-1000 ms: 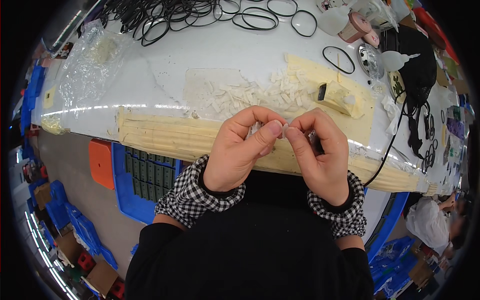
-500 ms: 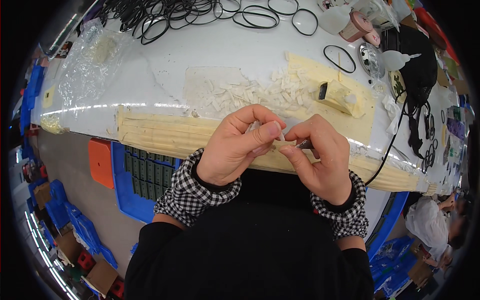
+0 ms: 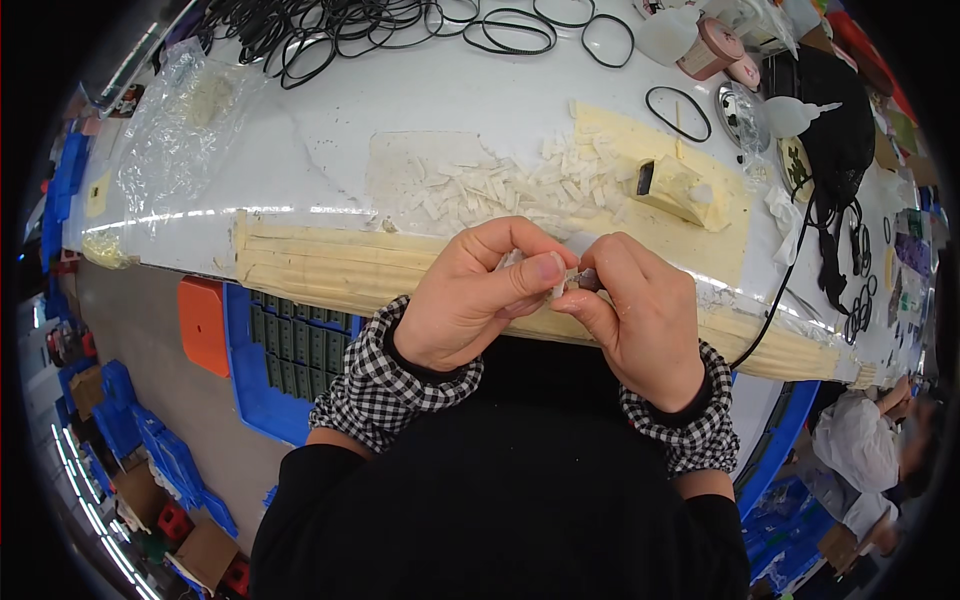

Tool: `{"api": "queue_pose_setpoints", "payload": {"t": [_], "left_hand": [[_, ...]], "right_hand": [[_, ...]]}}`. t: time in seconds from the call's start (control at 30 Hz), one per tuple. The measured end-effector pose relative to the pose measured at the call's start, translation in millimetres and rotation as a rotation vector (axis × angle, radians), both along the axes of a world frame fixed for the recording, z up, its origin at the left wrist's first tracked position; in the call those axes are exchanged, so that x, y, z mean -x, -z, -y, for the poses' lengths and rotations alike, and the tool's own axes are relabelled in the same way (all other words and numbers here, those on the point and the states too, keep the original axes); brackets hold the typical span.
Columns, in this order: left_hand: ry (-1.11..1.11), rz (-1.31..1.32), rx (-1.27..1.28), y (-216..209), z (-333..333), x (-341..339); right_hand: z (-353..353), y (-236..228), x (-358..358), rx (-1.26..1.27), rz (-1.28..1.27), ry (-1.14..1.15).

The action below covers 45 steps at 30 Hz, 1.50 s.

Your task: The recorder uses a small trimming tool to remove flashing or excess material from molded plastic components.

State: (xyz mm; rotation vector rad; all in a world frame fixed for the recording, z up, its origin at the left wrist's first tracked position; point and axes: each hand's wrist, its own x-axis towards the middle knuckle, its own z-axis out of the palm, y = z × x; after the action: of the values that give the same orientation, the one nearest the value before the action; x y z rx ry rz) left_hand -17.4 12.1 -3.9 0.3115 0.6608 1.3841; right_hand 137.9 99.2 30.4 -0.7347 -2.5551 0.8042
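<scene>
Over the table's near edge, my left hand [image 3: 478, 285] is closed, thumb against forefinger, pinching a small white strip [image 3: 558, 291]. My right hand [image 3: 650, 315] is close beside it, its thumb and fingers closed on a small grey, metal-looking piece [image 3: 588, 280] that is mostly hidden. Its kind cannot be made out. The two hands' fingertips nearly meet, with the grey piece right by the strip. Just beyond them lies a loose heap of white strips [image 3: 480, 190], spread partly onto a yellow sheet [image 3: 725, 258]. A yellow-wrapped block [image 3: 690, 195] with a dark end sits on that sheet.
Black rubber rings [image 3: 300, 30] heap at the far left, with a single ring [image 3: 678, 113] farther right. Clear plastic film [image 3: 175, 140] lies at left. Bottles, a pink tub [image 3: 710, 50] and black cloth crowd the right. Below stand an orange stool [image 3: 203, 325] and a blue crate [image 3: 255, 400].
My right hand has shifted slightly left and up, bringing the grey piece up against the white strip in my left hand. My left hand has hardly moved.
</scene>
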Motion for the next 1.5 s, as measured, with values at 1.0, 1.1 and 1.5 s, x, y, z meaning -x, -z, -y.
{"api": "queue_pose_setpoints", "payload": {"t": [1.0,1.1,1.5], "left_hand": [[-0.061,-0.04,-0.005,0,1,1],[-0.144,0.032,0.007,1,-2,4],[-0.233,0.078,0.015,-2,-2,12]], "right_hand": [[-3,-1,-4,-0.012,0.019,0.013],[-10,2,-8,0.044,-0.071,0.154],[-13,22,4,-0.059,0.048,0.15]]}}
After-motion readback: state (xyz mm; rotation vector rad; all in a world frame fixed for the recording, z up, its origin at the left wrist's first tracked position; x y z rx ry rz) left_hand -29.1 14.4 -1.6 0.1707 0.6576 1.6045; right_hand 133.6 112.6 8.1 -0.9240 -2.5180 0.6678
